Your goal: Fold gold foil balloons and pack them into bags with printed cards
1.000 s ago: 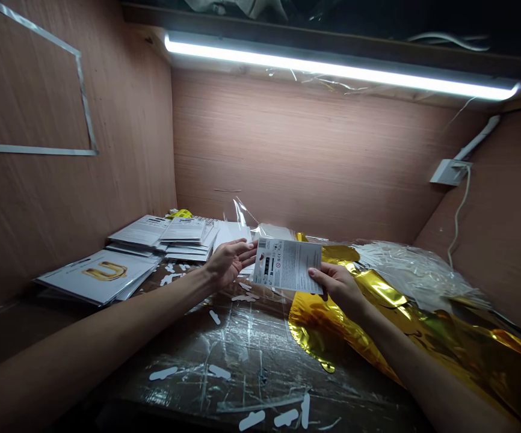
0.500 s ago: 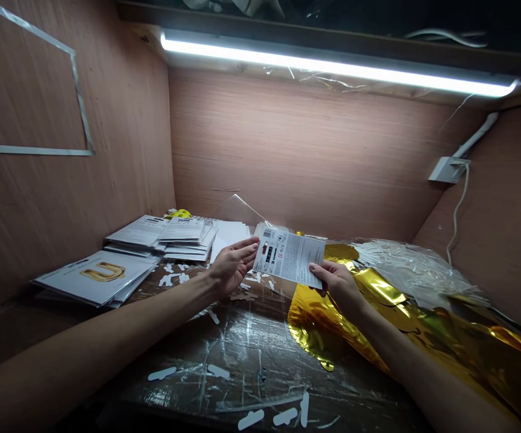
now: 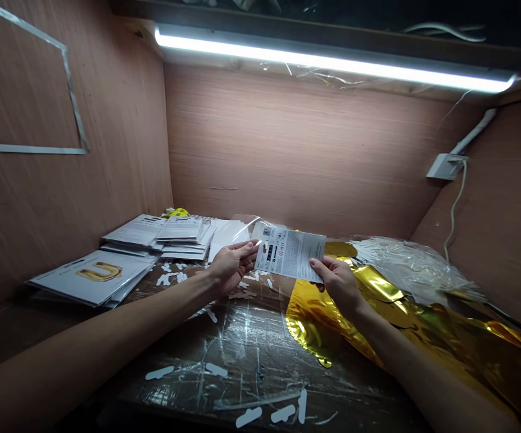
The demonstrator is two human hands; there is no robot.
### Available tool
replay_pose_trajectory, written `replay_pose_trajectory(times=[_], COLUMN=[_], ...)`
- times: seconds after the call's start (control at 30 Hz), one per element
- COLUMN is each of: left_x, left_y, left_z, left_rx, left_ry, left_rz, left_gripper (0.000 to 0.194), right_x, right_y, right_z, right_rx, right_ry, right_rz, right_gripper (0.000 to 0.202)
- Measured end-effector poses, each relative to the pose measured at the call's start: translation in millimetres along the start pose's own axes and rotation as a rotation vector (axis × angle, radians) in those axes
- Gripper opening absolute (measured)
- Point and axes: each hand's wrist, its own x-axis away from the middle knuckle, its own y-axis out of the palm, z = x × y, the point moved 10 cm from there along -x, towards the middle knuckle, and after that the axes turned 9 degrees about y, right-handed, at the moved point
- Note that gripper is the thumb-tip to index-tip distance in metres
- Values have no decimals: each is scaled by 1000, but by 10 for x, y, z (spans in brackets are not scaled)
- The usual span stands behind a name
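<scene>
A printed card in a clear sleeve (image 3: 290,254) is held up over the middle of the table, its barcode and text side toward me. My right hand (image 3: 338,281) grips the card's right end, thumb on its face. At the left end, my left hand (image 3: 236,264) pinches the edge of the clear sleeve, fingers pressed together. The sleeve's transparent flap (image 3: 248,221) arches up behind the card. Gold foil (image 3: 314,319) lies under and beside my right hand.
Stacked packets (image 3: 93,273) stand at the left, the front one showing a gold U. Further back are more packets (image 3: 181,230) and white sheets (image 3: 224,237). White cut-outs (image 3: 216,369) are scattered on the table (image 3: 242,343). Clear bags (image 3: 409,264) lie at the right.
The sleeve's clear flap has dropped from an upright point to a low arch. My left fingers have closed at the sleeve's edge. The view has shifted slightly.
</scene>
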Motion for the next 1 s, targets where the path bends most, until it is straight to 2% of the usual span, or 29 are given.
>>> replay_pose_trajectory(times=[0.23, 0.43, 0.53, 0.7, 0.83, 1.0], left_x=[36, 56, 42, 45, 73, 105], left_y=[48, 61, 54, 21, 58, 135], left_z=[-40, -2, 1, -58, -48, -34], left_rx=[15, 21, 32, 20, 23, 46], left_ry=[-11, -6, -14, -41, -9, 18], left_rz=[-37, 1, -8, -2, -13, -56], left_gripper=[24, 26, 25, 25, 26, 26], right_x=[74, 74, 52, 116, 167, 184], right_y=[-11, 9, -47, -164, -113, -2], right_z=[-87, -82, -125, -245, -202, -150], right_rx=[-5, -9, 27, 94, 104, 77], right_ry=[-66, -75, -95, -156, -129, -104], right_rz=[66, 80, 83, 185, 236, 197], right_gripper=[41, 39, 39, 40, 38, 41])
